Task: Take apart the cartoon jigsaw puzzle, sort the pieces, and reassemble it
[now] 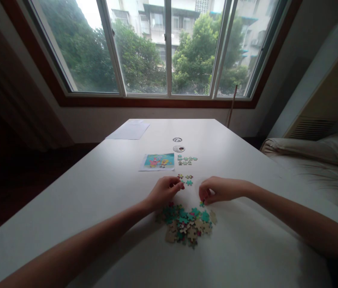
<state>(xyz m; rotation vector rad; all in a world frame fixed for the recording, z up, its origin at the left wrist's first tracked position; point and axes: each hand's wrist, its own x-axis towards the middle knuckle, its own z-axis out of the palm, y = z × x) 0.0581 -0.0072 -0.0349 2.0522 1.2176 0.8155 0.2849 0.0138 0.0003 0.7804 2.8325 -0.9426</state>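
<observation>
Pinches a teal piece [201,204] in the right hand [215,190], curls the left hand [164,192], hold unclear, and risks a forearm scattering the pile [187,224] at lower centre.

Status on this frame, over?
Left hand at small cluster, grip unclear. Right hand pinching teal piece at loose pile far edge. Nothing blocking.

On the table [97,192], the pile [187,224] lies nearest; the card [157,162] sits behind it, the paper [128,131] farther back left.
</observation>
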